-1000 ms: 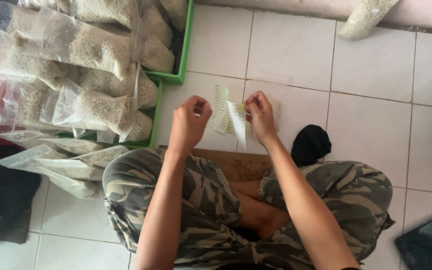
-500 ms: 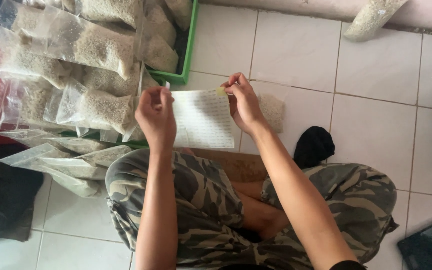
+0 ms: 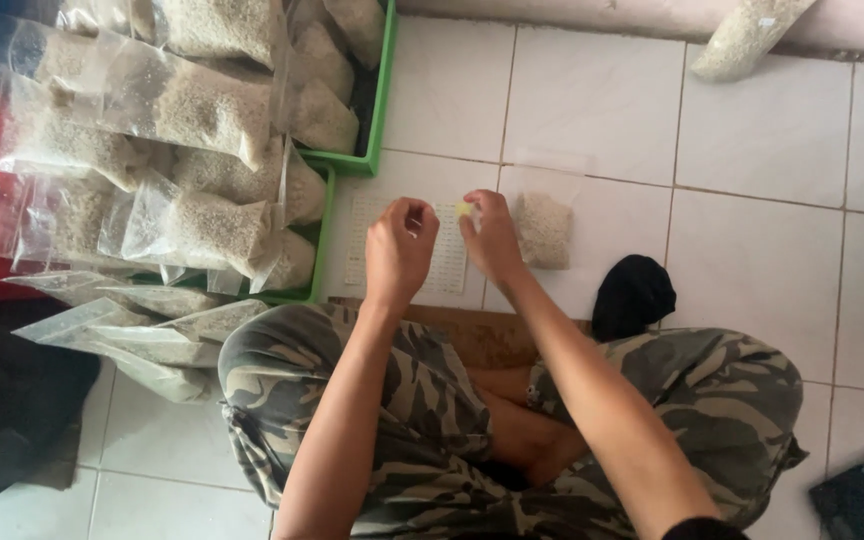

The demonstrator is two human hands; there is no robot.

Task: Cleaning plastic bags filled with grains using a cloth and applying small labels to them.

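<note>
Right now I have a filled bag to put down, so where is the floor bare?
Bare tile lies between the green trays and the wall, above the small bag of grain, and right of it past the black sock. Crowded: the left side, heaped with clear grain bags. Both hands cover the white sheet.

**Both hands raised close together, fingers pinched**

The person sits cross-legged, both bare forearms reaching forward from the lap. The left hand (image 3: 399, 247) is held with its back toward the camera, wrist slightly bent, fingers curled inward and thumb drawn toward the fingertips. The right hand (image 3: 493, 236) sits just beside it, a narrow gap between the two, its fingers (image 3: 472, 208) bunched in a pinch at the upper left of the hand. The right forearm runs diagonally up from the lower right; the left rises nearly straight.
</note>
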